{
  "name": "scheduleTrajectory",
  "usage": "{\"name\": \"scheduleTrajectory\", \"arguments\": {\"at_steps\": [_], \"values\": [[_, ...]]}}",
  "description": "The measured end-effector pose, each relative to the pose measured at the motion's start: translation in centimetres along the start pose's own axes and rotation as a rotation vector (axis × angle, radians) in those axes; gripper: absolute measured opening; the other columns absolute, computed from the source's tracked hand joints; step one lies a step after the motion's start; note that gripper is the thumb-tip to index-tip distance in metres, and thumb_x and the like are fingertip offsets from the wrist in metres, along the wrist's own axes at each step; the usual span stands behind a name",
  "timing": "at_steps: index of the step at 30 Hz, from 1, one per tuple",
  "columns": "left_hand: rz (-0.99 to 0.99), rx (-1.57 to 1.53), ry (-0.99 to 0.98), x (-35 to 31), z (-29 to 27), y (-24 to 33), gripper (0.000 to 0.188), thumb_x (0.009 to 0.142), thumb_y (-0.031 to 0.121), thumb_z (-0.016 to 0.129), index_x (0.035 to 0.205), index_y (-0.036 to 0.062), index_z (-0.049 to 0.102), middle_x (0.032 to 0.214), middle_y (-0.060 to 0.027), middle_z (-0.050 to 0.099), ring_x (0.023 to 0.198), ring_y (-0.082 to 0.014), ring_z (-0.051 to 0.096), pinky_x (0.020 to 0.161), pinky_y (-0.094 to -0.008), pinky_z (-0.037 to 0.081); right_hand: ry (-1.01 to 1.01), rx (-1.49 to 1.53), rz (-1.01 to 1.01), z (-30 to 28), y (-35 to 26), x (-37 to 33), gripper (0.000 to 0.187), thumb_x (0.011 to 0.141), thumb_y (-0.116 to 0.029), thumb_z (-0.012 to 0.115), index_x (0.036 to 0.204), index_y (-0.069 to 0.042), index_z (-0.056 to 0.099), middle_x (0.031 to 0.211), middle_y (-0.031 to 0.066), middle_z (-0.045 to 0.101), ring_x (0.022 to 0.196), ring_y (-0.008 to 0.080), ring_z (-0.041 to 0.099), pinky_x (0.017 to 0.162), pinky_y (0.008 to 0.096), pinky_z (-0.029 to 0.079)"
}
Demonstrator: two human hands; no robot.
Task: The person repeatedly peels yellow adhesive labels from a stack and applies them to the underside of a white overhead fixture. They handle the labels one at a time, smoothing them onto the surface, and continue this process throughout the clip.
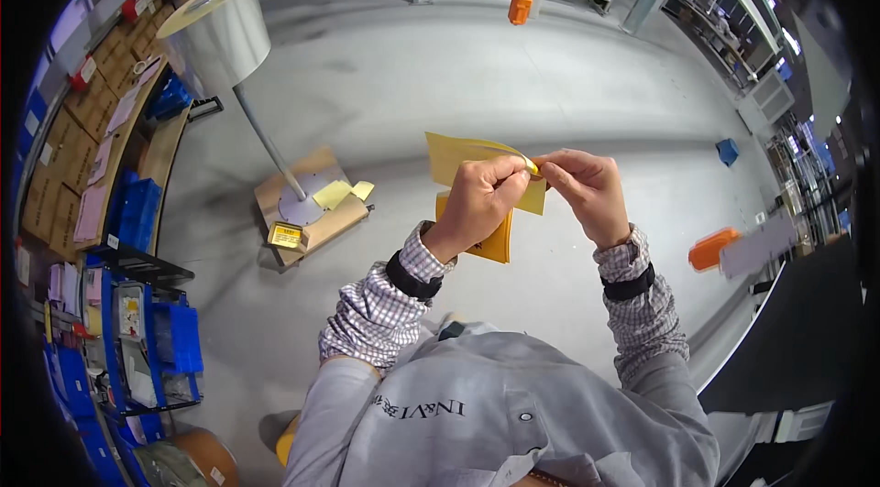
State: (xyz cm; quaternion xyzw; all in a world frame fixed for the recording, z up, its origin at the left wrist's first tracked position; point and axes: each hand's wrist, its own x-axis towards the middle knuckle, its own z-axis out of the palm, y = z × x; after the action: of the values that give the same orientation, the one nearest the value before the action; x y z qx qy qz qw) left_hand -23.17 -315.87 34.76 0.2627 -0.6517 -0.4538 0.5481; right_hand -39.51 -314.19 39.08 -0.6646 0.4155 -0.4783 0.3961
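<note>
From where I stand it looks under way, not finished: the pale yellow sheet is held up, left hand and right hand both pinching near its right side; what's left, I can't tell. An orange-yellow packet shows beneath. Dark lettering (upside down) crosses the grey top; the packet's marks are unreadable

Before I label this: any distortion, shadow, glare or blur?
Head view: black fisheye rim, cardboard boxes at left bowed along it; head view: soft shadow bands on the grey floor; head view: bright lamp strips upper right; head view: yellow sheet, left hand and right hand fairly sharp.
</note>
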Motion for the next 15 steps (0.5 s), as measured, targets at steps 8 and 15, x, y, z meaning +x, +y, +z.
{"name": "scheduleTrajectory", "arguments": {"at_steps": [8, 15], "values": [[0.033, 0.159, -0.032, 11.4, -1.0, -6.1, 0.014, 0.084, 0.009, 0.052, 0.079, 0.0000, 0.061, 0.051, -0.0110, 0.046, 0.045, -0.0095, 0.041, 0.044, -0.0266, 0.035, -0.012, -0.498, -0.275, -4.5, 4.2, 10.9, 0.010, 0.074, 0.001, 0.063, 0.083, 0.002, 0.064, 0.071, 0.0114, 0.063, 0.061, 0.0190, 0.061, 0.056, 0.0266, 0.048], [0.293, 0.443, -0.187, 21.7, -1.0, -12.3, 0.008, 0.079, 0.009, 0.056, 0.075, 0.0041, 0.061, 0.055, -0.0136, 0.054, 0.047, -0.0275, 0.055, 0.045, -0.0344, 0.042, 0.048, -0.906, -0.288, -7.8, 8.0, 18.2, 0.003, 0.072, -0.004, 0.059, 0.072, -0.002, 0.058, 0.064, 0.0110, 0.056, 0.061, 0.0291, 0.056, 0.055, 0.0371, 0.046]]}}
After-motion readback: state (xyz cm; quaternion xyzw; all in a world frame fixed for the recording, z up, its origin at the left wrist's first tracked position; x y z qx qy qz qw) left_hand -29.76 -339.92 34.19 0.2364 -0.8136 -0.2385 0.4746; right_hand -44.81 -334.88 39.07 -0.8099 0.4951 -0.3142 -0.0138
